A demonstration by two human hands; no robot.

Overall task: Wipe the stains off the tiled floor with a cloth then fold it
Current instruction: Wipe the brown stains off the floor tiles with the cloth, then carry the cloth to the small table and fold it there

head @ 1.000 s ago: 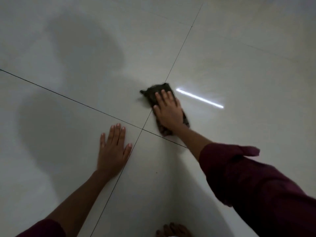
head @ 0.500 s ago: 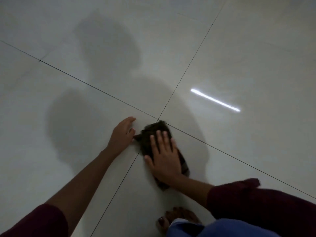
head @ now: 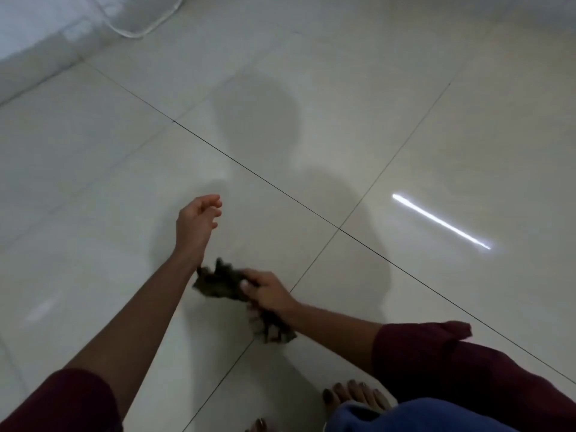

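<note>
The cloth [head: 224, 283] is in the right hand [head: 268, 296], above the floor [head: 93, 188]. The left hand [head: 196, 224] is at ten o'clock from it, near. Toes [head: 352, 394] are at five o'clock.

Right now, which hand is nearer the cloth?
The right. The right hand grips the cloth, bunched in its fingers. The left hand is apart from it, up and to the left in the picture, fingers loosely curled and holding nothing; its wrist is close beside the cloth's left edge.
</note>
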